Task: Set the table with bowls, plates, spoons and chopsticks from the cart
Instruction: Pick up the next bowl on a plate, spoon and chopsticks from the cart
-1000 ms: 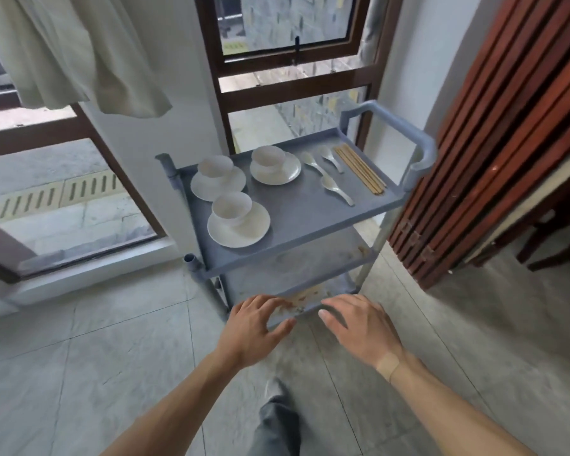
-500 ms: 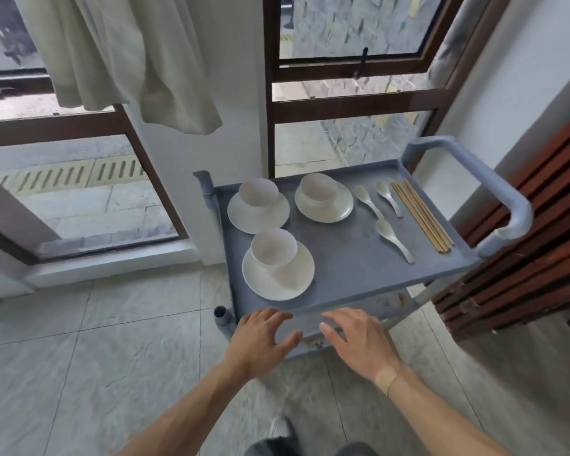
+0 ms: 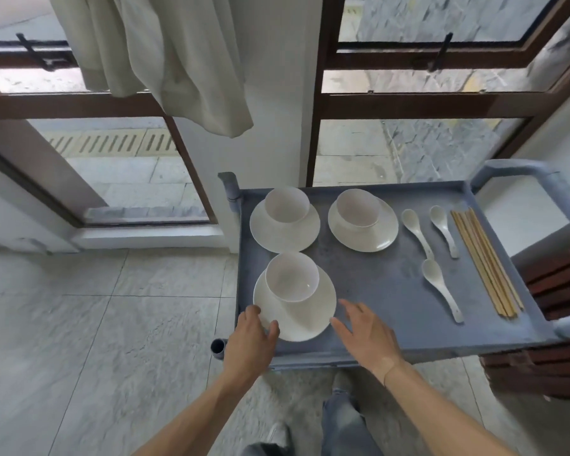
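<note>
left hand (image 3: 249,343): fingers spread, touching near plate (image 3: 297,315) rim
right hand (image 3: 366,334): fingers open, hovering beside it
cart (image 3: 392,307): holding 3 bowls, 3 plates, 3 spoons, chopsticks (image 3: 486,261) bundle

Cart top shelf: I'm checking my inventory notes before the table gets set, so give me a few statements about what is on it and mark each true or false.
1. Three bowls each sit on their own plate. True: the near bowl sits on the near plate, and two more pairs stand behind.
2. Four spoons lie on the cart. False: there are three spoons.
3. The chopsticks lie at the right end, beyond the spoons. True.
4. The left hand has lifted the near bowl. False: the bowl rests on its plate; the left hand is at the plate's rim.
5. The right hand holds a spoon. False: it is open and empty.
</note>
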`<action>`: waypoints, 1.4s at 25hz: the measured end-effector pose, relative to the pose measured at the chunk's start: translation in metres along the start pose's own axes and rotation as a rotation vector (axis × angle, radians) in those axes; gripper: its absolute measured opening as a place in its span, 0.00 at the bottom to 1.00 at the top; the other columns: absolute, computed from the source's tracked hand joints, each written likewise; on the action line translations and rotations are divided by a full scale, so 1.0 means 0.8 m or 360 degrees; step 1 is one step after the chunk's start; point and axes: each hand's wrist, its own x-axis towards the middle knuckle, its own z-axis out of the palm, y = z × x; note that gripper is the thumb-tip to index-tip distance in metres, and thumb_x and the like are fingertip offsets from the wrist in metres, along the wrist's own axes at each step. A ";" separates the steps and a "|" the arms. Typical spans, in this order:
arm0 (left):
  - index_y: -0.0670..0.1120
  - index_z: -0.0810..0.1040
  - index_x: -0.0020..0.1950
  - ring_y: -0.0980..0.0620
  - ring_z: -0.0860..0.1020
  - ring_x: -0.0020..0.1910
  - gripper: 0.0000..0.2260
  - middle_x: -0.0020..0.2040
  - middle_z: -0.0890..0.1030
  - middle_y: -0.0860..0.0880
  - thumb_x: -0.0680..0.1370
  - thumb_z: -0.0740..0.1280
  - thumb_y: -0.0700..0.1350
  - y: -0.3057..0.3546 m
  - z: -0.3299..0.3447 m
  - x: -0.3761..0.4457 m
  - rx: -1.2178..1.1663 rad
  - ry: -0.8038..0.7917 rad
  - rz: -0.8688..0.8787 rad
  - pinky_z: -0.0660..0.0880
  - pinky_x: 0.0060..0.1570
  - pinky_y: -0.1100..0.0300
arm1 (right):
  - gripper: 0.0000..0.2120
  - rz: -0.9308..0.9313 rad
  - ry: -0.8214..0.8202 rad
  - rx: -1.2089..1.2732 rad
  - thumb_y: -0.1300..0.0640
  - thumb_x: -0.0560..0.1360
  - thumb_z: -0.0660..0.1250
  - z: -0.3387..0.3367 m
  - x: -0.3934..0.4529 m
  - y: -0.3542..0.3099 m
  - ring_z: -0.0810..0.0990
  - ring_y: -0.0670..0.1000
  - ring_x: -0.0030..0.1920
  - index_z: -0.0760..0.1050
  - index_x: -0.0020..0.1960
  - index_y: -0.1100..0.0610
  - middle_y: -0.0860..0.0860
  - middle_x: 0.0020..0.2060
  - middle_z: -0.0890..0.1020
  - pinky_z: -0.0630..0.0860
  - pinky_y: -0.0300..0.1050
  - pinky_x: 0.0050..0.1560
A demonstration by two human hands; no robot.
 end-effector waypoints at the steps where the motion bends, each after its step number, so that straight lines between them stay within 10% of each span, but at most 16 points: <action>1: 0.46 0.66 0.66 0.45 0.80 0.51 0.18 0.61 0.77 0.45 0.80 0.61 0.53 0.003 0.003 0.004 -0.0016 0.0030 -0.0057 0.76 0.44 0.53 | 0.26 -0.0013 -0.0056 -0.0006 0.40 0.81 0.55 -0.002 0.014 0.005 0.76 0.54 0.62 0.62 0.75 0.50 0.50 0.66 0.73 0.76 0.50 0.55; 5: 0.45 0.66 0.66 0.42 0.80 0.52 0.18 0.56 0.80 0.44 0.79 0.63 0.49 0.014 0.011 0.018 -0.0078 0.0137 -0.0202 0.76 0.44 0.51 | 0.30 -0.0054 -0.0298 0.0060 0.41 0.80 0.58 -0.009 0.058 0.020 0.72 0.56 0.67 0.56 0.78 0.51 0.53 0.70 0.70 0.72 0.52 0.60; 16: 0.42 0.75 0.50 0.43 0.80 0.43 0.09 0.42 0.81 0.47 0.72 0.69 0.42 0.025 -0.001 0.044 -0.0327 0.0124 -0.0669 0.81 0.43 0.48 | 0.27 -0.0101 -0.0541 0.0670 0.61 0.74 0.65 -0.010 0.109 0.028 0.83 0.54 0.42 0.66 0.70 0.47 0.52 0.44 0.83 0.82 0.54 0.45; 25: 0.44 0.76 0.46 0.46 0.83 0.36 0.10 0.38 0.84 0.47 0.76 0.66 0.51 0.032 -0.003 0.062 0.0013 -0.0121 -0.0401 0.82 0.39 0.51 | 0.21 0.0119 -0.0329 0.0750 0.62 0.74 0.64 -0.019 0.116 0.034 0.83 0.54 0.42 0.72 0.64 0.45 0.48 0.48 0.82 0.83 0.55 0.44; 35: 0.44 0.71 0.55 0.46 0.83 0.38 0.09 0.47 0.84 0.40 0.77 0.67 0.39 0.034 -0.026 0.091 -0.0568 -0.0485 -0.0332 0.81 0.38 0.50 | 0.24 0.0306 -0.0216 0.1046 0.66 0.76 0.63 -0.023 0.104 0.035 0.82 0.52 0.39 0.74 0.59 0.38 0.47 0.41 0.81 0.82 0.44 0.30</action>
